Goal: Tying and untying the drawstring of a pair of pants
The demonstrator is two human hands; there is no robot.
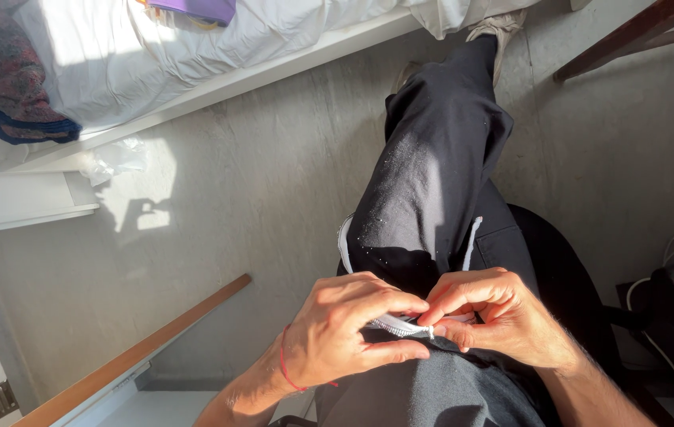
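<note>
Fingers of left hand point(345, 332) and right hand point(495, 316) pinch shut on a white cord point(400, 325) (over dark trousers point(432, 190)) — thumbs pressing.

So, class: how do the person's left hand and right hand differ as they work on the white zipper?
The left hand wears a red string at the wrist; the right hand has a bare wrist. The left hand curls over the white zipper from above; the right hand pinches its end. Both grip it over the dark trousers.

Harsh sunlight, deep shadows, glare on the bedding point(195, 47); sharp focus.
</note>
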